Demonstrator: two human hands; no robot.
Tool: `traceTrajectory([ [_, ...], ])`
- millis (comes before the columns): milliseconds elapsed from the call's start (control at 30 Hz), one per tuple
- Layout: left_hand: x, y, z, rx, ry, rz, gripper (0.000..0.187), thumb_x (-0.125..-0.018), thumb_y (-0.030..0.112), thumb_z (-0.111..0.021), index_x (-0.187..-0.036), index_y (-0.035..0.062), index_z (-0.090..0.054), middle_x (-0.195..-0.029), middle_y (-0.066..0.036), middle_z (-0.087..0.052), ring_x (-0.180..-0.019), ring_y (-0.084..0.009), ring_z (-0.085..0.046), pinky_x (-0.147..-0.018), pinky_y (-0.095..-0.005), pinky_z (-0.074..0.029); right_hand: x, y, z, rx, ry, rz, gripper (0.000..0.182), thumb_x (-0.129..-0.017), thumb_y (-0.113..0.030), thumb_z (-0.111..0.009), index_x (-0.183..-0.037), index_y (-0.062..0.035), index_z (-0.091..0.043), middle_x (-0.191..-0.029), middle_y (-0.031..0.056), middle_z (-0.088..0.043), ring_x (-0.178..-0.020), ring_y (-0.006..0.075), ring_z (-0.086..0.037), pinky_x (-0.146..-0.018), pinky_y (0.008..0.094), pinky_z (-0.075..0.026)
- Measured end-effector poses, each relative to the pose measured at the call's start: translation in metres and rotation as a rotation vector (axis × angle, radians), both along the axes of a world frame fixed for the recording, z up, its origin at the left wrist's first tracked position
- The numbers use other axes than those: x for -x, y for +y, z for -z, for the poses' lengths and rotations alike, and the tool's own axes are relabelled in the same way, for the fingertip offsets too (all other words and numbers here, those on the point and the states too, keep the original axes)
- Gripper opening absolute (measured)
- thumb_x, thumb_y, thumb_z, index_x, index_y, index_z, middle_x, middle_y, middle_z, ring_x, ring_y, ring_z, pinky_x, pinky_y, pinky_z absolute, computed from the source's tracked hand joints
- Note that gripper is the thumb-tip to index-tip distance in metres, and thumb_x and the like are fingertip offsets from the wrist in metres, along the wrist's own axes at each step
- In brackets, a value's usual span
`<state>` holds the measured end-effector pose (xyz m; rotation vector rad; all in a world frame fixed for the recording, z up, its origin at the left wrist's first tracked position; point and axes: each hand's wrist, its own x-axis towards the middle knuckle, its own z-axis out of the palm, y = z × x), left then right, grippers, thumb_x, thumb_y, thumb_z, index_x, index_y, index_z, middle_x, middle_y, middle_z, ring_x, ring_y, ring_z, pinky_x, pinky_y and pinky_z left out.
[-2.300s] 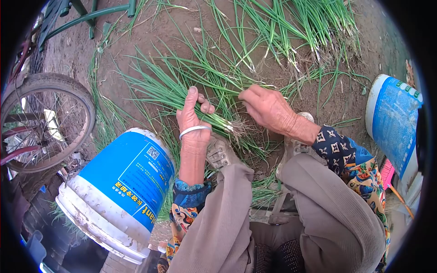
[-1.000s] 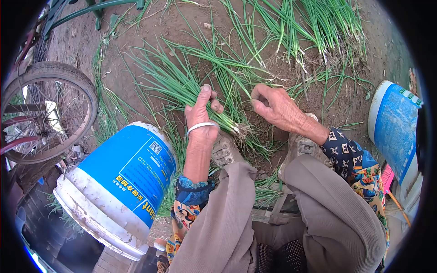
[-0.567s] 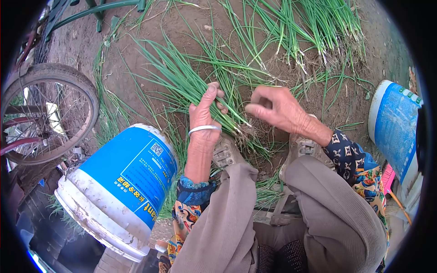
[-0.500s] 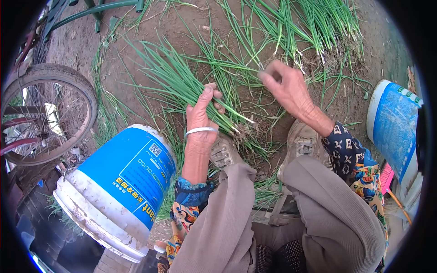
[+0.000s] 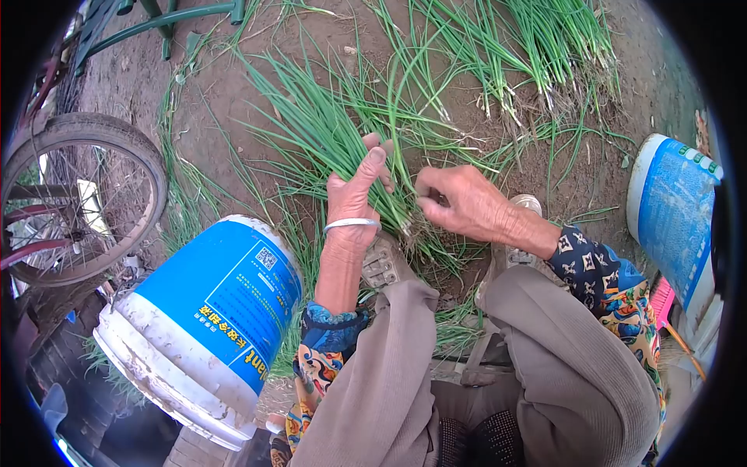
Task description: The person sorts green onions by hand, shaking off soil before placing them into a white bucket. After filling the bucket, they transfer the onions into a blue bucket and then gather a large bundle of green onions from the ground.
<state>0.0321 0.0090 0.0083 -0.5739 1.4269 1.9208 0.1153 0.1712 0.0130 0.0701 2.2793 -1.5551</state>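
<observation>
My left hand (image 5: 359, 191), with a pale bangle at the wrist, is wrapped round a bunch of spring onions (image 5: 311, 128). Their green leaves fan out to the upper left, and the white, rooty ends point down beside my shoe. Close to the right of the bunch is my right hand (image 5: 471, 204), thumb and forefinger pinched together. A long green stalk (image 5: 394, 117) runs down to these fingertips, its lower end partly hidden by them. Loose spring onions (image 5: 436, 128) lie scattered on the soil beyond both hands.
A thick pile of spring onions (image 5: 560, 47) lies at the upper right. Blue-and-white buckets stand at left (image 5: 226, 288) and right (image 5: 675, 206). A bicycle wheel (image 5: 152, 167) is at far left, green metal legs (image 5: 167, 19) at the upper left. My shoes (image 5: 385, 265) flank the work spot.
My right hand has moved down and left from the loose stalks to beside the bunch, a stalk coming with it. My left hand has shifted slightly to the right, still gripping the bunch.
</observation>
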Motion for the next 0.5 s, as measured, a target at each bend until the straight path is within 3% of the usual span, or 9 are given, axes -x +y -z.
traceTrajectory([
  [33, 0.0, -0.002, 0.0, 0.027, 0.003, 0.043, 0.038, -0.076, 0.019, -0.077, -0.105, 0.0012, -0.06, -0.087, -0.01, -0.065, -0.064, -0.0117, -0.054, -0.054, -0.0268, -0.045, -0.002, -0.003, -0.001, -0.002, 0.023, -0.093, 0.019, -0.079, -0.017, -0.059, -0.085, 0.0006, -0.054, -0.071, 0.0187, -0.06, -0.069, 0.0351, -0.061, -0.066, 0.0445, -0.049],
  [133, 0.001, -0.009, -0.001, 0.061, 0.004, 0.112, 0.034, -0.079, 0.021, -0.074, -0.104, 0.0023, -0.061, -0.083, -0.005, -0.064, -0.066, -0.0109, -0.054, -0.056, -0.026, -0.044, 0.003, 0.004, -0.002, -0.148, 0.146, -0.017, 0.022, -0.079, -0.021, -0.061, -0.086, -0.0008, -0.055, -0.075, 0.0177, -0.059, -0.072, 0.0353, -0.061, -0.067, 0.0453, -0.049],
  [233, 0.002, -0.014, -0.003, 0.012, -0.012, 0.075, 0.028, -0.084, 0.021, -0.069, -0.105, 0.0046, -0.06, -0.081, 0.0, -0.061, -0.069, -0.01, -0.055, -0.059, -0.0254, -0.043, 0.024, 0.026, 0.009, -0.585, 0.339, 0.2, 0.033, -0.077, -0.02, -0.065, -0.104, -0.0024, -0.056, -0.104, 0.0171, -0.058, -0.103, 0.0337, -0.055, -0.083, 0.0415, -0.047],
  [333, 0.003, -0.016, -0.006, -0.063, -0.008, 0.057, 0.022, -0.087, 0.02, -0.065, -0.102, 0.0058, -0.06, -0.079, 0.0, -0.061, -0.078, -0.0132, -0.059, -0.064, -0.0279, -0.047, 0.028, 0.021, 0.03, -0.84, 0.49, 0.2, 0.042, -0.076, -0.014, -0.065, -0.115, -0.0021, -0.054, -0.118, 0.0185, -0.053, -0.117, 0.0339, -0.046, -0.093, 0.0397, -0.044],
  [433, 0.005, -0.011, -0.012, -0.206, -0.017, 0.026, 0.02, -0.088, 0.019, -0.063, -0.103, 0.0061, -0.058, -0.08, 0.0, -0.061, -0.081, -0.0147, -0.059, -0.067, -0.0297, -0.05, 0.01, -0.003, 0.028, -0.659, 0.505, -0.071, 0.047, -0.075, -0.011, -0.063, -0.119, -0.0012, -0.052, -0.124, 0.0183, -0.05, -0.121, 0.034, -0.045, -0.099, 0.0389, -0.042],
  [500, 0.006, -0.009, -0.019, -0.243, -0.026, 0.019, 0.018, -0.089, 0.017, -0.062, -0.104, 0.008, -0.057, -0.084, -0.001, -0.061, -0.082, -0.0161, -0.058, -0.069, -0.0314, -0.052, -0.008, -0.017, 0.029, -0.261, 0.468, -0.252, 0.048, -0.074, -0.008, -0.062, -0.119, 0.0011, -0.05, -0.123, 0.0174, -0.052, -0.12, 0.0329, -0.047, -0.1, 0.0389, -0.042],
])
